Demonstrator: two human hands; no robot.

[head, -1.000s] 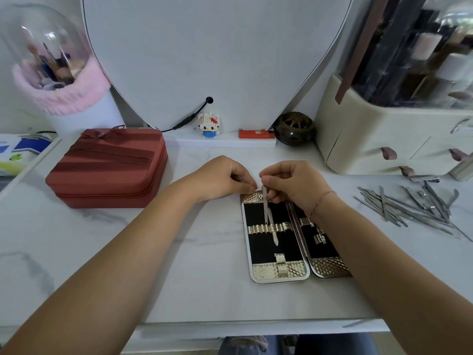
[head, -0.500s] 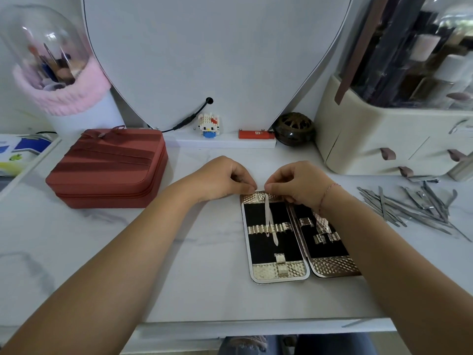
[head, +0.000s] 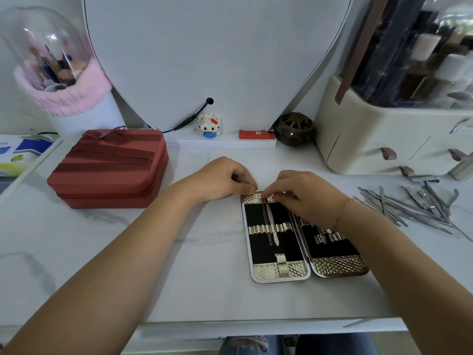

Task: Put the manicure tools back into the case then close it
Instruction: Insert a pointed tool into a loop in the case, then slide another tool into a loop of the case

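The manicure case (head: pixel 279 274) lies open on the white table, two gold-edged halves with black lining. A thin metal tool (head: pixel 271 226) sits under the gold strap of the left half, pointing toward me. My right hand (head: pixel 304 196) pinches the tool's top end at the case's far edge. My left hand (head: pixel 222 180) has its fingers curled and its fingertips press the far left corner of the case. A pile of several loose metal tools (head: pixel 414 206) lies on the table to the right.
A red zipped pouch (head: pixel 110 167) stands at left, a cream drawer organiser (head: pixel 389 142) at back right. A heart-shaped mirror (head: pixel 217 52), a small toy figure (head: pixel 210 125), a dark round pot (head: pixel 294 128) and a domed brush holder (head: pixel 51 67) line the back.
My right hand has pushed the tool further under the strap and dropped lower onto the case's top edge. The left hand has stayed in place.
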